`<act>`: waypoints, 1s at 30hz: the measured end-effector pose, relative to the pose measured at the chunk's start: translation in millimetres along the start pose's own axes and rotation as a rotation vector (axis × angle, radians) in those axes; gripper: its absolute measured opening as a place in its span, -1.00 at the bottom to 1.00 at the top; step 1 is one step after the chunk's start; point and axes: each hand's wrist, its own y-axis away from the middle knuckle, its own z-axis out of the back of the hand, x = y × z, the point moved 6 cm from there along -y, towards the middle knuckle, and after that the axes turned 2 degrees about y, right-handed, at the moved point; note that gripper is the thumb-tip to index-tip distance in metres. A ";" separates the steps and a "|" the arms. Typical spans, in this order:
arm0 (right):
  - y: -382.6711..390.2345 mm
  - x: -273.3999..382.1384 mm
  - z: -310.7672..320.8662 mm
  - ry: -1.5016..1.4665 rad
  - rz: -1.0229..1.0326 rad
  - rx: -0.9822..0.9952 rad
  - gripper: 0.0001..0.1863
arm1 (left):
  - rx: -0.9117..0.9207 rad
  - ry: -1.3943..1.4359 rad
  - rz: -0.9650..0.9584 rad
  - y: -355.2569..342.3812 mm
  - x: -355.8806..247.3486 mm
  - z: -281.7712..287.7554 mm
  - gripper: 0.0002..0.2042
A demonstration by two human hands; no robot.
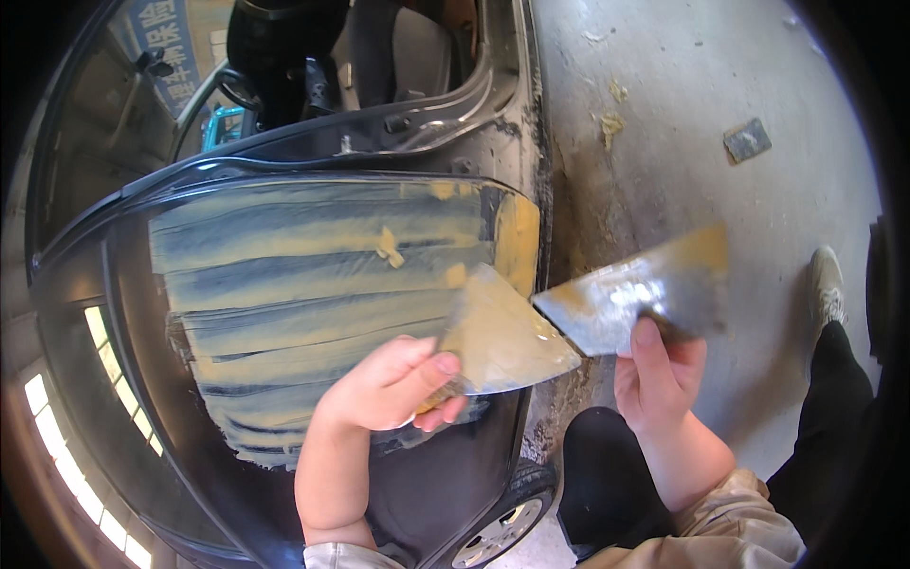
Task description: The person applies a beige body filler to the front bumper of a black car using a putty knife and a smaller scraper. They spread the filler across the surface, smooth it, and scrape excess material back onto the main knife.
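Observation:
My left hand [398,384] grips a wide triangular scraper [498,332] whose face is coated with pale yellow putty. My right hand [659,375] holds a metal scraper [626,289], thumb on its face, with yellow smears toward its upper tip. The two blades nearly meet at their edges; whether they touch I cannot tell. Behind them, a dark car body panel [142,379] carries streaky yellow putty [313,237] over a broad patch, with a thicker band along its right end and small lumps near the middle.
Above the panel is an opening onto a seat [408,57]. A wheel [502,531] shows below. On the concrete floor [720,57] at right lie a grey rectangular piece [746,140] and scraps [609,128]. A shoe [825,284] and dark-trousered leg stand at far right.

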 end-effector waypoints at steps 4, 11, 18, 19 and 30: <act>-14.0 32.4 -21.0 0.499 0.217 0.349 -0.62 | -0.014 -0.067 -0.016 -13.4 4.6 -1.0 -0.65; -10.5 25.6 -28.3 0.711 0.197 0.587 -0.54 | -0.057 0.046 -0.148 2.0 -11.1 -3.5 -0.62; -7.9 16.0 -12.7 1.069 0.416 0.063 -0.52 | -0.409 -0.014 -0.315 -9.9 -8.9 6.8 -0.59; -5.6 20.4 -20.1 1.104 0.481 0.029 -0.50 | -0.452 -0.049 -0.321 -9.8 -5.2 8.4 -0.58; -12.7 7.2 -64.4 1.267 0.550 0.228 -0.28 | -0.425 -0.369 -0.347 -13.1 -4.6 2.9 -0.54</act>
